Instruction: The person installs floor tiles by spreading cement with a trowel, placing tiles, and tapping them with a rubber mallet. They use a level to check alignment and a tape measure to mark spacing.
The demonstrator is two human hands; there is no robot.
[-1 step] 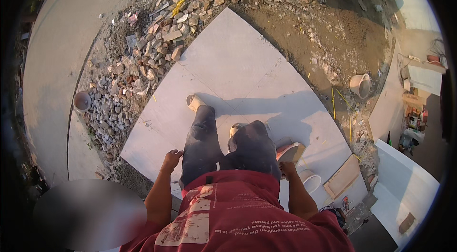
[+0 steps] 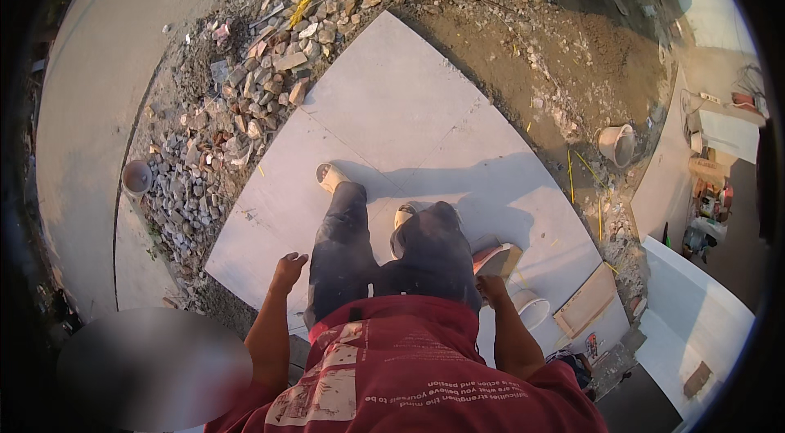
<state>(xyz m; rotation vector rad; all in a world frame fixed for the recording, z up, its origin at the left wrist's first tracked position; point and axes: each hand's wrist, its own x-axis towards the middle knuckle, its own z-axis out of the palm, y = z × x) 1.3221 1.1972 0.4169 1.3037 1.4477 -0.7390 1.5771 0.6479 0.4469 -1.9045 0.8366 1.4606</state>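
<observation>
Right shoe [image 2: 405,213] pokes out further past the knee now

From my end of the head cam, it's a pale, seamed slab [image 2: 392,98] underfoot, outdoors. Rubble [image 2: 290,62] and grey gravel [image 2: 184,204] lie along its left edge, brown dirt [image 2: 564,40] along its right, with a tub [image 2: 616,145] out there. Left hand [image 2: 289,269] hangs near the thigh; can't tell how tightly it's curled. Right hand [image 2: 492,289] is against a red-and-tan flat tool [image 2: 499,260] by the right leg; can't tell if it's gripping. White bucket [image 2: 531,310] and wooden board [image 2: 586,302] sit just beyond.

Rubble [image 2: 245,118] left of slab [image 2: 392,98], bucket [image 2: 612,147] right
</observation>
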